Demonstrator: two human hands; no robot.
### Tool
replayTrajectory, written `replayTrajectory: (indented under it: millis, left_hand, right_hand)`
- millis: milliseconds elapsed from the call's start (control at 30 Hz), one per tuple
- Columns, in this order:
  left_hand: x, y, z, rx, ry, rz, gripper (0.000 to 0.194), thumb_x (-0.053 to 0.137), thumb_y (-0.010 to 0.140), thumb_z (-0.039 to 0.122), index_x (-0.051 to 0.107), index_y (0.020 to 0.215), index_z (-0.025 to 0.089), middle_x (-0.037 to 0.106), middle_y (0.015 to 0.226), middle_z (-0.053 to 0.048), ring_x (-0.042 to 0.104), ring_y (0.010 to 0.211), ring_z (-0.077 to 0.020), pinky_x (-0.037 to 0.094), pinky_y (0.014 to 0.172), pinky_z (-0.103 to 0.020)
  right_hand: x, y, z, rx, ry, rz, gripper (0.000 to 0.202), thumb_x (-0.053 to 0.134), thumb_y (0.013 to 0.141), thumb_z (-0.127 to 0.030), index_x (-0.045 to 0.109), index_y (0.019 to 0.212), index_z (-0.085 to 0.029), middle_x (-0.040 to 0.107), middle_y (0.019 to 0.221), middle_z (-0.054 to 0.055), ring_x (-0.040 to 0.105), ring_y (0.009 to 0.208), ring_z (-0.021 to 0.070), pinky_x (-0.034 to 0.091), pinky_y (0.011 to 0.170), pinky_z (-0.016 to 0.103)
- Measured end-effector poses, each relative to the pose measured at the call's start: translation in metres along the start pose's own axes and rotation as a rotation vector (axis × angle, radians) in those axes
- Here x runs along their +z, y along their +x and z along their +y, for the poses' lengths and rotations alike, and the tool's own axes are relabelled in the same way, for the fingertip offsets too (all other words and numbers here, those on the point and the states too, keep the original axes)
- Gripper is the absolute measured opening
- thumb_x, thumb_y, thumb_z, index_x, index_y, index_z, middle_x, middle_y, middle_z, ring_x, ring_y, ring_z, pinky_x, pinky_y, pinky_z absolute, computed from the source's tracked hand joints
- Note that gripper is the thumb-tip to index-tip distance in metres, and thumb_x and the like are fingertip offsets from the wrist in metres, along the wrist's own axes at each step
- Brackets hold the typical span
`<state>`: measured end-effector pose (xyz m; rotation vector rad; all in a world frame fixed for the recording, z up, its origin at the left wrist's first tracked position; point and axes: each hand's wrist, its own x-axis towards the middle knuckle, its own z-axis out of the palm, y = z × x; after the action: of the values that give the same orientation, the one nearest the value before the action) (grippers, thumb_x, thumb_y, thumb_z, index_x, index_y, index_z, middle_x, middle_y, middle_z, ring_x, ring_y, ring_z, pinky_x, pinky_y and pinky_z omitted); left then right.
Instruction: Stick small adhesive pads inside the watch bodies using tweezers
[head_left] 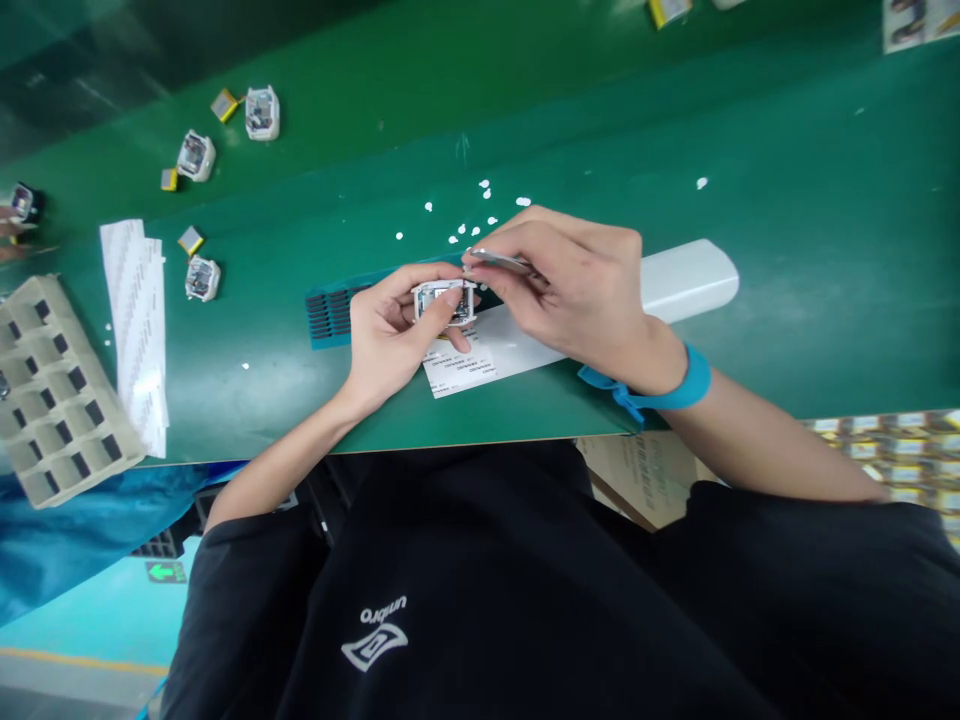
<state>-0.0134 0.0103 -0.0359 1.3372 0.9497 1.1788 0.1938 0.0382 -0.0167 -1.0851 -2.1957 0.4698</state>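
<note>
My left hand (390,325) is closed on a small white device case (466,303) with electronics showing inside, its thumb over the open face. My right hand (574,285) pinches silver tweezers (501,262), whose tip is at the upper right edge of the case. Whether the tip holds anything is too small to tell. Beneath the hands lie a printed white sheet (457,372) and a blue holder with dark slots (328,316). Several small white pieces (487,194) are scattered just beyond my hands.
White cases (262,114) with yellow battery packs (224,105) stand at the upper left. White strips (142,330) and a pulp tray (67,400) lie at the left. A glossy white piece (690,279) is at the right. Another person's hand (10,232) shows at the far left.
</note>
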Motion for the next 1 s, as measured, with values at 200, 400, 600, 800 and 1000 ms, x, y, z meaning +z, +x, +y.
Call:
replayTrajectory:
  millis: [200, 400, 600, 800, 1000]
  left_hand:
    - [0.006, -0.002, 0.003, -0.035, -0.086, 0.010, 0.023, 0.084, 0.097, 0.049, 0.080, 0.108, 0.030, 0.084, 0.096, 0.002, 0.079, 0.058, -0.0139, 0.070, 0.059, -0.027]
    - [0.000, -0.002, 0.002, -0.076, -0.115, -0.030, 0.026, 0.082, 0.098, 0.051, 0.078, 0.111, 0.029, 0.083, 0.097, 0.001, 0.080, 0.061, -0.0152, 0.074, 0.067, -0.032]
    - [-0.006, -0.002, 0.000, -0.093, -0.047, -0.052, 0.031, 0.078, 0.100, 0.053, 0.070, 0.119, 0.029, 0.083, 0.106, -0.001, 0.082, 0.070, -0.0184, 0.071, 0.063, -0.033]
    - [-0.001, -0.003, -0.001, -0.051, 0.015, 0.019, 0.033, 0.079, 0.100, 0.053, 0.061, 0.115, 0.029, 0.082, 0.093, 0.002, 0.081, 0.064, -0.0175, 0.070, 0.060, -0.031]
    - [0.007, -0.010, -0.001, -0.009, 0.041, 0.029, 0.029, 0.075, 0.103, 0.050, 0.059, 0.112, 0.027, 0.080, 0.093, 0.001, 0.080, 0.070, -0.0156, 0.070, 0.064, -0.030]
  right_hand:
    - [-0.002, -0.002, 0.001, -0.064, -0.085, -0.046, 0.036, 0.039, 0.118, -0.027, 0.075, 0.124, -0.027, 0.082, 0.119, 0.002, 0.078, 0.104, 0.0158, 0.059, 0.075, 0.029]
    - [-0.005, -0.001, 0.007, -0.182, -0.156, 0.181, 0.032, 0.045, 0.113, -0.013, 0.074, 0.125, -0.019, 0.085, 0.118, 0.004, 0.081, 0.103, 0.0149, 0.062, 0.078, 0.025]
    - [-0.008, 0.000, 0.010, -0.212, -0.219, 0.103, 0.026, 0.054, 0.114, -0.020, 0.077, 0.124, -0.026, 0.083, 0.129, -0.001, 0.083, 0.102, 0.0150, 0.056, 0.062, 0.025]
    - [-0.011, -0.004, 0.006, -0.085, -0.303, -0.122, 0.040, 0.042, 0.115, -0.018, 0.078, 0.126, -0.032, 0.080, 0.136, -0.004, 0.081, 0.106, 0.0159, 0.056, 0.062, 0.028]
    - [-0.003, -0.013, 0.007, -0.171, -0.303, -0.101, 0.044, 0.040, 0.113, -0.016, 0.077, 0.130, -0.032, 0.080, 0.136, -0.005, 0.083, 0.097, 0.0168, 0.059, 0.064, 0.029]
